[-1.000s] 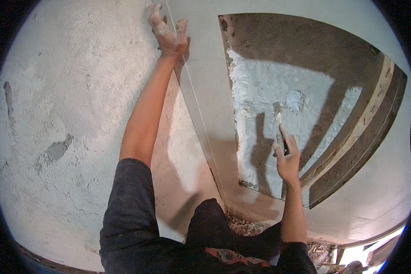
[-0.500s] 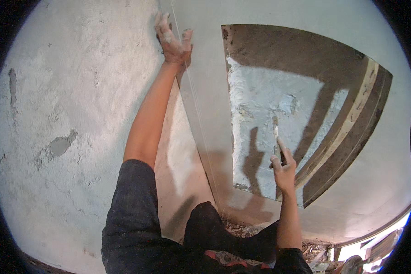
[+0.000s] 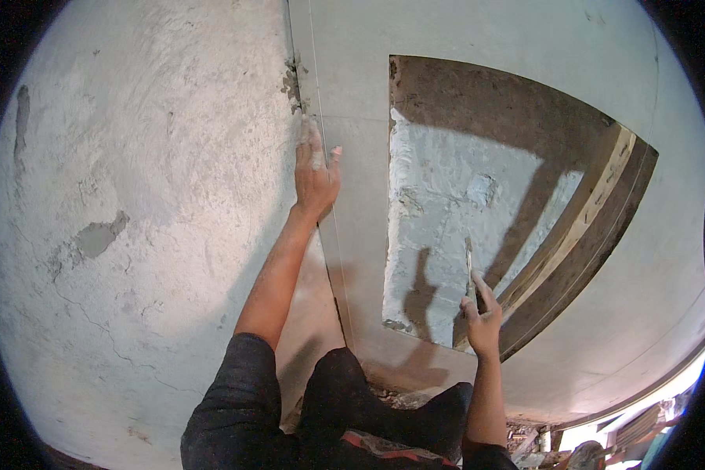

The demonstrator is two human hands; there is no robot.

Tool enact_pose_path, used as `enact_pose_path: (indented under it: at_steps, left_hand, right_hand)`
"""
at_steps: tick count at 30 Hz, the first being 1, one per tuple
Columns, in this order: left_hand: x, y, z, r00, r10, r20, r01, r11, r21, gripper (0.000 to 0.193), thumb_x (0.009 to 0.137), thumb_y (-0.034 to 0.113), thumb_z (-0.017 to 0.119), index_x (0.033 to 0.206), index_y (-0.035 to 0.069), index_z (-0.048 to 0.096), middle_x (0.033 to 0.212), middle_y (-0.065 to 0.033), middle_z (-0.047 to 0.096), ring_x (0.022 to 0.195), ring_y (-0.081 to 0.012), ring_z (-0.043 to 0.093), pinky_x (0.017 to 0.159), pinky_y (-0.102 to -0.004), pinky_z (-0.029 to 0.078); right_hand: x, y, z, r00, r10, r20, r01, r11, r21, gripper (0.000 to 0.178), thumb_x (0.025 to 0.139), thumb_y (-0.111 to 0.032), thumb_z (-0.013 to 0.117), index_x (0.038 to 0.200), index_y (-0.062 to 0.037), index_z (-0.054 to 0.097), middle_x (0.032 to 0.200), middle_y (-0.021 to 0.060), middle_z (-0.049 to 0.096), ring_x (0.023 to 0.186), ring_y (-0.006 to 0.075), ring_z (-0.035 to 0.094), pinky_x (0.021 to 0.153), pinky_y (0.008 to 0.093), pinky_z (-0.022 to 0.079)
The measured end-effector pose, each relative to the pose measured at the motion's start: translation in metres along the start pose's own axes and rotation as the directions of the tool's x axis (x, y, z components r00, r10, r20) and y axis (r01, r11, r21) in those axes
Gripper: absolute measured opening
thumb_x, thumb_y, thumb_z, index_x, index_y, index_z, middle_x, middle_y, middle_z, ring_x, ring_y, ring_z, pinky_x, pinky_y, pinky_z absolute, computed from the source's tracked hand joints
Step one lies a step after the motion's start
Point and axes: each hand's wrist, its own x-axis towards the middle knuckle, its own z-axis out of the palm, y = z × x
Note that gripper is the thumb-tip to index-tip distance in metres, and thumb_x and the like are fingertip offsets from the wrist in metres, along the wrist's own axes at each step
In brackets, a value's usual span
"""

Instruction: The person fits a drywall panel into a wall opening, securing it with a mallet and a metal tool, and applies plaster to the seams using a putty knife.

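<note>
My left hand [image 3: 316, 182], its fingertips whitened with dust or paste, lies stretched out along the seam [image 3: 336, 294] between the rough plaster wall and the smooth grey board. Its fingers point up and nothing shows in it. Just above the fingertips, dabs of grey paste [image 3: 292, 82] sit on the seam. My right hand [image 3: 484, 323] is closed round the handle of a narrow putty knife [image 3: 469, 254], blade upward. The knife is in front of the opening in the board; whether it touches anything I cannot tell.
Left is the rough plaster wall [image 3: 157, 235] with cracks and a grey patch [image 3: 99, 237]. The smooth board [image 3: 356, 94] frames an opening, with a pale wooden strip [image 3: 572, 235] along its curved right side. A thin string [image 3: 319, 86] runs near the seam. Rubble [image 3: 403, 399] lies below.
My left hand has moved down along the seam, and grey paste now shows above it. My right hand with the putty knife sits a little lower. The view has shifted slightly.
</note>
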Motion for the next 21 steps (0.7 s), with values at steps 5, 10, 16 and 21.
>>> enact_pose_path:
  at_steps: [5,10,16,21]
  left_hand:
    - [0.002,-0.003,0.001,0.998,0.031,0.051,-0.032,0.999,0.019,0.066,0.101,0.025,0.052,0.152,-0.006,0.022,0.156,-0.0293,0.025,0.142,-0.0467,0.029,0.117,-0.0521,0.027]
    - [0.009,0.000,-0.004,0.999,0.042,0.011,-0.043,0.989,0.142,0.068,0.098,0.027,0.056,0.149,-0.008,0.028,0.152,-0.0312,0.033,0.138,-0.0495,0.035,0.114,-0.0520,0.031]
    - [0.008,0.003,-0.001,1.000,0.020,-0.002,-0.020,0.996,0.085,0.069,0.095,0.028,0.061,0.146,-0.008,0.034,0.150,-0.0320,0.035,0.137,-0.0474,0.038,0.114,-0.0509,0.033]
    - [0.012,0.006,-0.011,0.999,-0.041,0.033,0.040,0.999,0.017,0.066,0.094,0.025,0.062,0.145,-0.008,0.036,0.149,-0.0306,0.037,0.137,-0.0469,0.038,0.113,-0.0501,0.034]
  right_hand:
    - [-0.016,0.014,-0.012,1.000,0.008,-0.019,-0.008,1.000,-0.025,0.050,0.089,-0.002,0.058,0.139,-0.0050,0.055,0.093,0.0052,0.056,0.070,0.0114,0.056,0.062,0.0269,0.050]
    - [-0.028,0.023,-0.012,0.994,0.107,0.010,-0.108,0.993,0.042,0.048,0.091,-0.006,0.057,0.139,-0.0047,0.055,0.094,0.0048,0.057,0.069,0.0110,0.056,0.062,0.0273,0.050]
    - [-0.028,0.023,-0.004,0.998,0.056,0.039,-0.056,0.998,-0.002,0.046,0.093,-0.010,0.058,0.139,-0.0042,0.055,0.090,0.0040,0.057,0.070,0.0112,0.056,0.061,0.0270,0.050]
    - [-0.023,0.016,0.001,0.997,0.052,0.057,-0.052,0.999,0.005,0.045,0.093,-0.011,0.058,0.138,-0.0030,0.056,0.087,0.0040,0.058,0.070,0.0114,0.056,0.061,0.0272,0.050]
